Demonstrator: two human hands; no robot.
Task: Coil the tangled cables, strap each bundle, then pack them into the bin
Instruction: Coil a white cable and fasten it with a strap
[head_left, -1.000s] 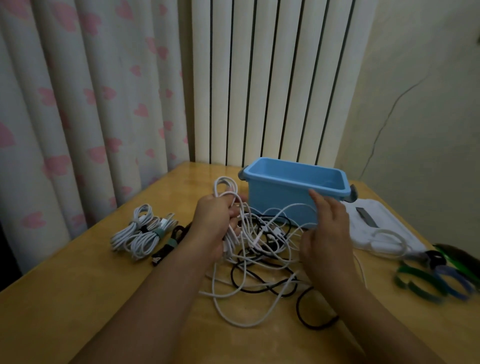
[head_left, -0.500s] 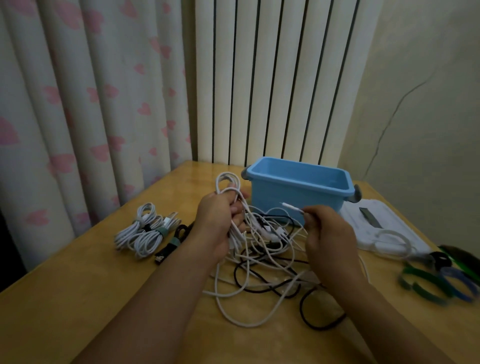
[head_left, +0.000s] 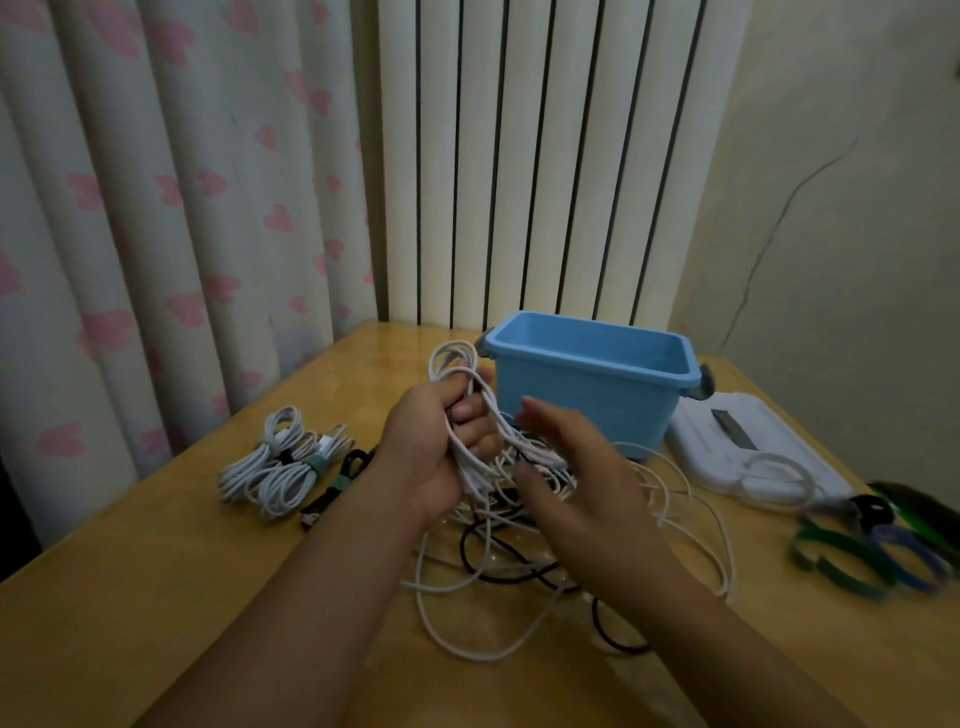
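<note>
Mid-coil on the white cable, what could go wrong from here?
1. The left hand grips the white coil, but its tail still runs through the tangled pile with black cables; pulling may tighten a knot.
2. The right hand is open, guiding nothing, so loops may slip from the grip.
3. Loose cable lies against the blue bin; a tug might shift it.

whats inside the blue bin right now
Nothing shows inside the blue bin: only bare inner walls are visible. Its floor is hidden behind the near wall.
</note>
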